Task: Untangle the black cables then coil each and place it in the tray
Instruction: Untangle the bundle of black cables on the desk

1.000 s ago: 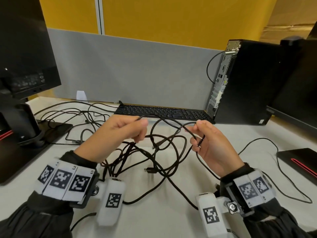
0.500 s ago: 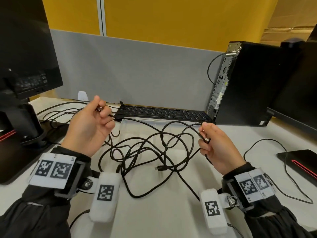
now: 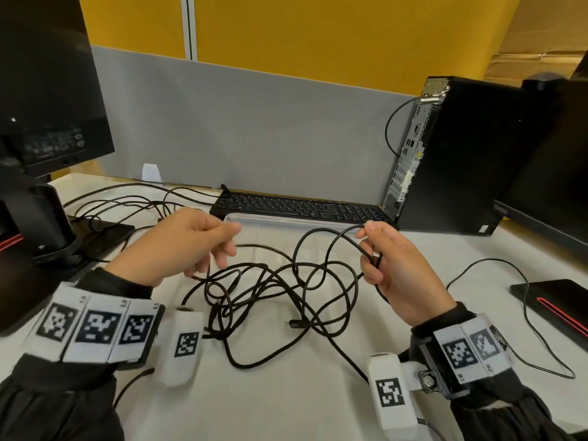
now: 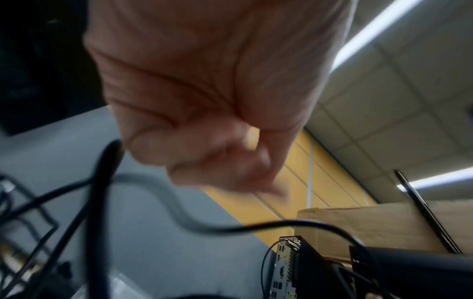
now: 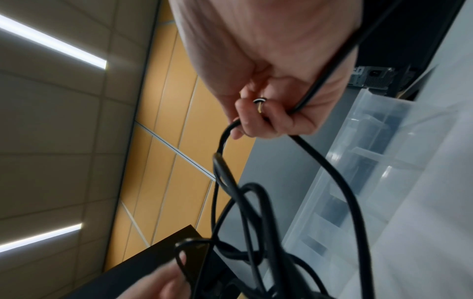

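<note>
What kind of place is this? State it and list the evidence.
Most likely an office desk in a cubicle. A keyboard and a desktop computer tower stand on the white desk, a monitor sits at the left, and a grey partition runs behind them.

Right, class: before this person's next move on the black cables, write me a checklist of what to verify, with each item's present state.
1. Hold of the right hand on the black cables: ok, it grips one.
2. Hold of the left hand: cannot tell, it is blurred.
3. Cables separated: not ok, loops cross in one heap on the table.
4. A free plug to start from: ok, one lies exposed at the heap's front.
5. The tray close by: ok, it sits before the keyboard.
</note>
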`<action>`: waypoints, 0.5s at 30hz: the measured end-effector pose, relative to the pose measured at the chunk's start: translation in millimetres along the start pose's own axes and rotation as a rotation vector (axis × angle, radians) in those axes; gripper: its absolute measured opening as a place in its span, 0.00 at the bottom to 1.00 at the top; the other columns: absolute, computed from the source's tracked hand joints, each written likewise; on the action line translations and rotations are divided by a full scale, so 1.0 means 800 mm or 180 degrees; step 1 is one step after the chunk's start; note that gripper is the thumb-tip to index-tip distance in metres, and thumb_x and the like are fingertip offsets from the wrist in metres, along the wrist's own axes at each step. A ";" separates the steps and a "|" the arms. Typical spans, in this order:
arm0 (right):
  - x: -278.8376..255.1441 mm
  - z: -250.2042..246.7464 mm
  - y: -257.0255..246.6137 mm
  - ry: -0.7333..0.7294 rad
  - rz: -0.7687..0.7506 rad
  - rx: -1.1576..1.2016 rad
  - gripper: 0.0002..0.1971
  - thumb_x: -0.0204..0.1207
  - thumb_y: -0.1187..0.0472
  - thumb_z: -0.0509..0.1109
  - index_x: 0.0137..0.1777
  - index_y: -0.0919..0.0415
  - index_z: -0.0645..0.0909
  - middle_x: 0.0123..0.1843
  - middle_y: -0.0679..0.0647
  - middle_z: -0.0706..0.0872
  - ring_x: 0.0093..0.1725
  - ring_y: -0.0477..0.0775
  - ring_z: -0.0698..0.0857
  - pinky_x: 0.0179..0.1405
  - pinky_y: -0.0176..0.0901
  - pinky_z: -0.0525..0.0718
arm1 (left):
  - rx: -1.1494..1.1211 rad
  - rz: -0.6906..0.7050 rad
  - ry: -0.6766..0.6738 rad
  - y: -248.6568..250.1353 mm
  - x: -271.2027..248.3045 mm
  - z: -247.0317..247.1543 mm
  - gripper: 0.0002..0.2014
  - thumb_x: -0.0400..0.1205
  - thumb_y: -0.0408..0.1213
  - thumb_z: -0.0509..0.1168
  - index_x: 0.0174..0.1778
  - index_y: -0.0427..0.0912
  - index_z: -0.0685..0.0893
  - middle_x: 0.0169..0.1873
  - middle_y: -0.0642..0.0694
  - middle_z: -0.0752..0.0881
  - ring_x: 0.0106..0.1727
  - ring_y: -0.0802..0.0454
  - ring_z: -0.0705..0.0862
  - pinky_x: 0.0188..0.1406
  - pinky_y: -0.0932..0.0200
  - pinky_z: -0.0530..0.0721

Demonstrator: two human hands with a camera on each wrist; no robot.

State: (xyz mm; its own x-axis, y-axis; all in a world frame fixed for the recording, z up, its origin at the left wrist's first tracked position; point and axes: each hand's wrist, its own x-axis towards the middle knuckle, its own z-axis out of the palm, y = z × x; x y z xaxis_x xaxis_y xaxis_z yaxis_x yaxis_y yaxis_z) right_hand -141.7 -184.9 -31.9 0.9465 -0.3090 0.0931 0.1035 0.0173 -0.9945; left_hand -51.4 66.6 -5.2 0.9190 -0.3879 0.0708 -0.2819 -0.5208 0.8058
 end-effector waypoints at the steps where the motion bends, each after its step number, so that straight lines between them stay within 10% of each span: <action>1: -0.001 0.002 -0.001 -0.0039 -0.0019 -0.0037 0.12 0.83 0.52 0.58 0.47 0.57 0.80 0.28 0.47 0.73 0.22 0.44 0.67 0.23 0.34 0.66 | 0.0223 0.0166 0.0243 0.001 -0.001 0.001 0.21 0.81 0.50 0.63 0.27 0.40 0.80 0.15 0.53 0.78 0.16 0.62 0.72 0.24 0.62 0.74; 4: -0.002 0.007 -0.001 -0.0117 -0.0079 -0.0098 0.12 0.83 0.52 0.59 0.45 0.57 0.79 0.29 0.48 0.72 0.22 0.44 0.66 0.22 0.33 0.66 | -0.0178 0.0878 0.0567 0.013 -0.009 0.007 0.19 0.71 0.60 0.67 0.32 0.45 0.80 0.23 0.56 0.81 0.25 0.65 0.78 0.33 0.67 0.77; 8: -0.006 0.012 -0.003 -0.0241 -0.0122 -0.0155 0.12 0.82 0.51 0.59 0.43 0.54 0.80 0.31 0.49 0.74 0.25 0.46 0.75 0.24 0.34 0.67 | 0.0371 0.1391 -0.0519 0.026 -0.017 0.039 0.34 0.63 0.60 0.75 0.65 0.64 0.72 0.54 0.68 0.83 0.60 0.76 0.76 0.58 0.77 0.71; 15: -0.004 0.007 -0.005 0.0156 -0.0909 -0.0031 0.11 0.82 0.54 0.60 0.39 0.49 0.78 0.42 0.46 0.84 0.47 0.45 0.82 0.38 0.40 0.73 | -0.0325 0.0927 -0.0667 0.015 -0.004 0.044 0.15 0.77 0.30 0.70 0.57 0.48 0.78 0.38 0.51 0.84 0.28 0.55 0.85 0.39 0.59 0.84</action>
State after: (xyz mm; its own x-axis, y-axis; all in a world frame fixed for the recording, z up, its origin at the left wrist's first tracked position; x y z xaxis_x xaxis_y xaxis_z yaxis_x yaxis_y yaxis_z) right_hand -143.6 -178.3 -27.9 0.8635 -0.3456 0.3673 0.3605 -0.0862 -0.9288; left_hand -67.6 34.9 -16.9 0.7249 -0.6614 0.1924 -0.4847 -0.2913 0.8248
